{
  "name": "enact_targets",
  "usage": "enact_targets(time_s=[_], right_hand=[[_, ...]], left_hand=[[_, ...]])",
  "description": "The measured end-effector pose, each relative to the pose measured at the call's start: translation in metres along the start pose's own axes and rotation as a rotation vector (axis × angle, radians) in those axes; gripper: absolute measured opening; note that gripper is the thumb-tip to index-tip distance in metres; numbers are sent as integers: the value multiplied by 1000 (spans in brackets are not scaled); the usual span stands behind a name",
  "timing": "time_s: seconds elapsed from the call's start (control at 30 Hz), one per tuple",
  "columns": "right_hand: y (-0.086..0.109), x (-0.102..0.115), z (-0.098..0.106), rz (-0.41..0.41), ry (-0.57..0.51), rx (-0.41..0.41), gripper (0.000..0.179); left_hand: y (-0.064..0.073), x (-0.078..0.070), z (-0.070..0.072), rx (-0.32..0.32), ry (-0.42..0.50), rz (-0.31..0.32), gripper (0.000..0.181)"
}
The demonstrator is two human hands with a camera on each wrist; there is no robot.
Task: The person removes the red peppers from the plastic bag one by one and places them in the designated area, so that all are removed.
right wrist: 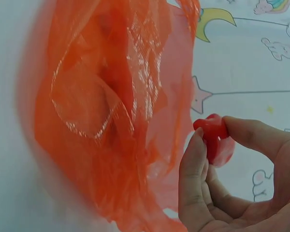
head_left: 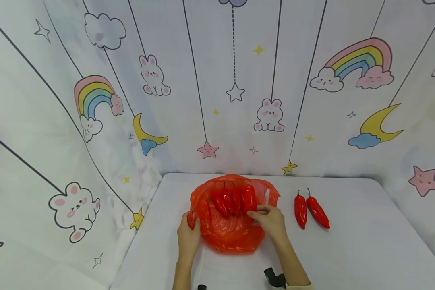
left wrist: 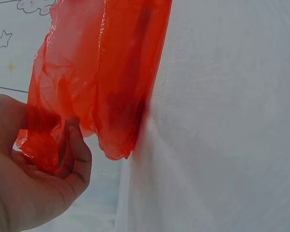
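Observation:
A red plastic bag (head_left: 235, 237) lies spread on the white table with its mouth open. Several red chili peppers (head_left: 226, 200) lie side by side in it. My left hand (head_left: 188, 235) grips the bag's left edge, the crumpled film (left wrist: 43, 150) bunched between thumb and fingers. At the bag's right side, my right hand (head_left: 270, 221) pinches the tip of another red pepper (head_left: 249, 197), which is over the bag's opening. In the right wrist view this pepper (right wrist: 215, 135) appears end-on between thumb and fingertips, beside the bag's film (right wrist: 96, 159).
Two more red peppers (head_left: 311, 211) with dark stems lie on the table (head_left: 362, 241) to the right of the bag. A cloth backdrop (head_left: 235, 133) with drawn rabbits, stars and rainbows rises behind the table. A black object (head_left: 274, 278) sits by my right forearm.

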State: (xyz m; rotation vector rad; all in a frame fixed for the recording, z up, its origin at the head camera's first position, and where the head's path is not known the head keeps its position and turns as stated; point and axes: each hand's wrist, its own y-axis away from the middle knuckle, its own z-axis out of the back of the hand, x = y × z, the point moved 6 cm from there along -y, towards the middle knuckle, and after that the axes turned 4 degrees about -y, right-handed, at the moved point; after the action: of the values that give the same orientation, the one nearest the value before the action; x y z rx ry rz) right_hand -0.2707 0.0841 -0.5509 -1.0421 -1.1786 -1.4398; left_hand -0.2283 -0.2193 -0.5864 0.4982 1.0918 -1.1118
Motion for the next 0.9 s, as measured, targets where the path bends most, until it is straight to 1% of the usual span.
enact_targets(time_s=[0.13, 0.33, 0.43, 0.67, 0.9], right_hand=[[0, 0, 11, 8, 4, -18, 47], [-5, -3, 26, -11, -11, -44, 52], [-6, -4, 34, -21, -16, -60, 54], [-9, -9, 54, 11, -2, -102, 61], [-10, -23, 77, 25, 38, -166, 59]], left_hand=[[-1, 0, -1, 3, -8, -1, 39], [-2, 0, 1, -19, -25, -24, 39], [-2, 1, 1, -24, -29, -24, 39], [-3, 2, -2, -22, -31, -25, 39], [-1, 3, -3, -20, -30, -25, 38]])
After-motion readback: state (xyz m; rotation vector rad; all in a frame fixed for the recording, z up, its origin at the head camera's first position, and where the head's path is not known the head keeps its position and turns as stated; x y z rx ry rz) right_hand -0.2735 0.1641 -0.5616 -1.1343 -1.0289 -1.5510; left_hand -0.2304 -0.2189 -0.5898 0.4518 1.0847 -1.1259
